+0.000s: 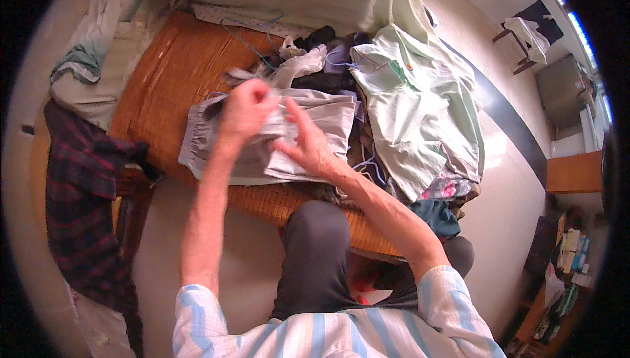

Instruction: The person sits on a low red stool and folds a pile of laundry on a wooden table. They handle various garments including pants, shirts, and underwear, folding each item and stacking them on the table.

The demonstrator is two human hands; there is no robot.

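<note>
Light grey shorts [315, 107] lie before me on a woven bamboo mat, their gathered elastic waistband [193, 134] towards the left. Over the left part of them is my left hand [246, 109], its fingers curled; motion blur hides whether cloth is pinched in it. My right hand [307, 144] is over the middle of the shorts, thumb and fingers spread, with nothing visibly gripped. Between the two hands is a blurred, bunched fold of pale cloth. Part of the shorts is hidden beneath my hands and forearms.
The bamboo mat [162, 77] covers a low bed or bench. Behind the shorts lies a heap of dark and white clothes [325, 80] with thin hangers. At right is a pale green shirt [413, 107]. A dark plaid garment [78, 185] hangs at left. My knee [317, 230] touches the near edge.
</note>
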